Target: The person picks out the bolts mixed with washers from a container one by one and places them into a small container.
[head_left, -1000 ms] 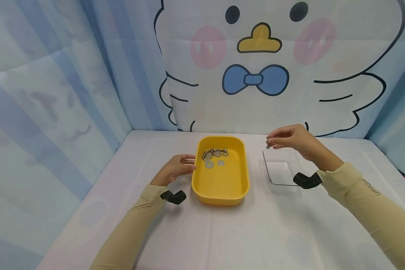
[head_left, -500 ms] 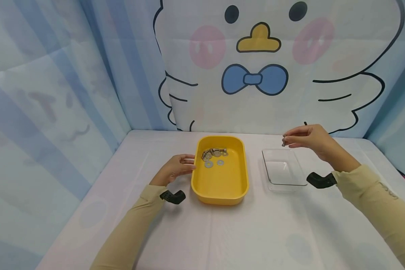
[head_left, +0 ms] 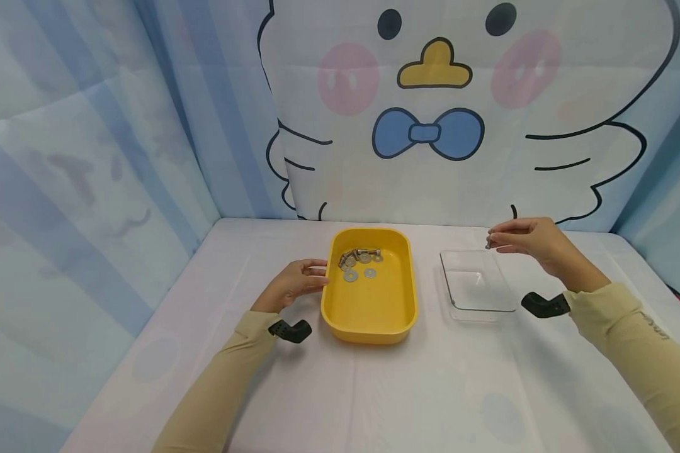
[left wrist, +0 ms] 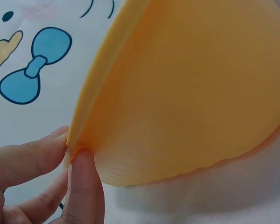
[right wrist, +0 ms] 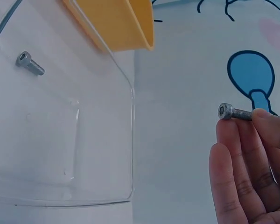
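A silver hex socket bolt (right wrist: 235,113) is pinched between thumb and fingertips of my right hand (head_left: 535,239), its head pointing away from the palm. That hand hovers above the back right corner of a clear rectangular container (head_left: 484,309). Inside the container the right wrist view shows another socket bolt (right wrist: 30,63) lying on its side. My left hand (head_left: 294,283) grips the left rim of a yellow tray (head_left: 368,314) between thumb and fingers. Several bolts (head_left: 368,252) and flat washers (head_left: 351,276) lie in the tray's far half.
The tray and container stand side by side on a white tablecloth (head_left: 419,390), with a gap between them. Behind the table hangs a printed cloth (head_left: 430,189) with a cartoon face and bow tie. A black camera mount (head_left: 546,305) sits at the right wrist.
My right hand has moved rightward with the bolt, from the container's back left side to its back right, lowering slightly at the end. The left hand and tray stay in place.
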`<control>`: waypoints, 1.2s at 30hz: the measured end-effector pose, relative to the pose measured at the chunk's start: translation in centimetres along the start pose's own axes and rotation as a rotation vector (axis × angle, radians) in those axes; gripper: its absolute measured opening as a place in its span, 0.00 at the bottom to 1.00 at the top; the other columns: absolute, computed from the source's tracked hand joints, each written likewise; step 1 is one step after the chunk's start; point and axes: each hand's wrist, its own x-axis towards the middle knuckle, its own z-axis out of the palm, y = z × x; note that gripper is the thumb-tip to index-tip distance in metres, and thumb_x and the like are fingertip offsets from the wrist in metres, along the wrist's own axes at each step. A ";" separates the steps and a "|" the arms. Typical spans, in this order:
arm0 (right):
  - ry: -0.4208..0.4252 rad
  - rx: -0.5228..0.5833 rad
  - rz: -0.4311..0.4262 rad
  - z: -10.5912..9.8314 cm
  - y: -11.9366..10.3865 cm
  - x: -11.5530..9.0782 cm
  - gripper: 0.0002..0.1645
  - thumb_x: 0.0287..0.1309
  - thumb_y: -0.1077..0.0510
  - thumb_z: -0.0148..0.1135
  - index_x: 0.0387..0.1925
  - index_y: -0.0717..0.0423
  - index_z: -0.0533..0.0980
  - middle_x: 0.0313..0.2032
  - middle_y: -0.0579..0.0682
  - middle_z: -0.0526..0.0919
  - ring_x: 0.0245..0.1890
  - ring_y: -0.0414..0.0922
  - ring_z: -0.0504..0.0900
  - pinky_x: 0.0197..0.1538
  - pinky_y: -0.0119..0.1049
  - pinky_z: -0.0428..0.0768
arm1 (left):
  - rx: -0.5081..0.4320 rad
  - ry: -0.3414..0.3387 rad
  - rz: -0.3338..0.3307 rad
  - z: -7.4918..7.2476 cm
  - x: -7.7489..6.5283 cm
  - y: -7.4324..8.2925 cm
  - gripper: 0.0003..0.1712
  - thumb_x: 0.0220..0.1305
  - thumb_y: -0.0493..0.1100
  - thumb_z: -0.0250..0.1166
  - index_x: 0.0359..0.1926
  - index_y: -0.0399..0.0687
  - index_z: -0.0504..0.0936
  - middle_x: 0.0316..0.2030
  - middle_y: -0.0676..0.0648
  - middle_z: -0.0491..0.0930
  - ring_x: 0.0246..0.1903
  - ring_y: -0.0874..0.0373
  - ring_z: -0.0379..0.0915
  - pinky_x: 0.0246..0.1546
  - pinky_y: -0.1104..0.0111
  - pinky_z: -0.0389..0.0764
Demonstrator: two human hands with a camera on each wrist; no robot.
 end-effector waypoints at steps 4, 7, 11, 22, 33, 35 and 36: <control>0.009 -0.015 0.016 -0.1 0.8 0.2 0.27 0.57 0.47 0.63 0.50 0.63 0.75 0.29 0.27 0.82 0.35 0.28 0.82 0.41 0.20 0.80 | -0.006 0.000 -0.002 0.0 0.0 0.0 0.29 0.62 0.33 0.61 0.64 0.43 0.66 0.59 0.38 0.71 0.56 0.47 0.73 0.57 0.61 0.76; 0.016 -0.023 0.026 -0.1 1.3 0.4 0.29 0.58 0.47 0.63 0.51 0.66 0.74 0.28 0.27 0.82 0.35 0.28 0.82 0.41 0.21 0.81 | -0.011 -0.010 0.006 -0.1 -0.1 0.0 0.30 0.62 0.33 0.61 0.65 0.43 0.66 0.60 0.38 0.70 0.57 0.46 0.72 0.58 0.60 0.76; 0.032 -0.018 0.029 0.0 2.0 0.7 0.26 0.57 0.47 0.63 0.49 0.63 0.75 0.27 0.27 0.81 0.34 0.28 0.82 0.41 0.23 0.82 | -0.012 -0.012 0.007 -0.1 -0.1 -0.1 0.30 0.62 0.33 0.61 0.65 0.43 0.66 0.60 0.37 0.70 0.57 0.46 0.71 0.59 0.60 0.75; 0.034 0.009 0.073 -0.2 5.9 3.0 0.32 0.55 0.44 0.64 0.54 0.61 0.74 0.29 0.27 0.82 0.36 0.30 0.83 0.45 0.29 0.83 | -0.017 -0.011 0.005 0.0 -0.3 0.0 0.29 0.62 0.33 0.61 0.65 0.43 0.66 0.60 0.37 0.70 0.57 0.46 0.72 0.59 0.59 0.75; 0.005 0.023 0.066 0.8 3.5 1.5 0.16 0.58 0.49 0.63 0.44 0.53 0.78 0.27 0.28 0.82 0.34 0.28 0.82 0.44 0.26 0.83 | -0.011 -0.003 -0.005 -0.1 -0.1 0.0 0.30 0.61 0.34 0.62 0.64 0.46 0.67 0.58 0.39 0.72 0.55 0.48 0.73 0.57 0.62 0.77; 0.005 0.008 0.064 0.9 3.6 1.6 0.21 0.58 0.49 0.63 0.48 0.58 0.76 0.28 0.28 0.81 0.35 0.29 0.83 0.44 0.26 0.83 | -0.012 0.002 -0.010 0.0 -0.1 0.0 0.30 0.61 0.34 0.62 0.65 0.46 0.67 0.58 0.39 0.72 0.55 0.49 0.73 0.56 0.62 0.77; 0.007 0.004 0.064 0.9 3.7 1.7 0.22 0.58 0.49 0.63 0.48 0.59 0.76 0.28 0.28 0.81 0.35 0.29 0.83 0.44 0.26 0.83 | -0.016 0.003 -0.014 0.0 -0.1 0.1 0.30 0.61 0.34 0.62 0.64 0.46 0.67 0.58 0.39 0.72 0.55 0.49 0.74 0.56 0.62 0.77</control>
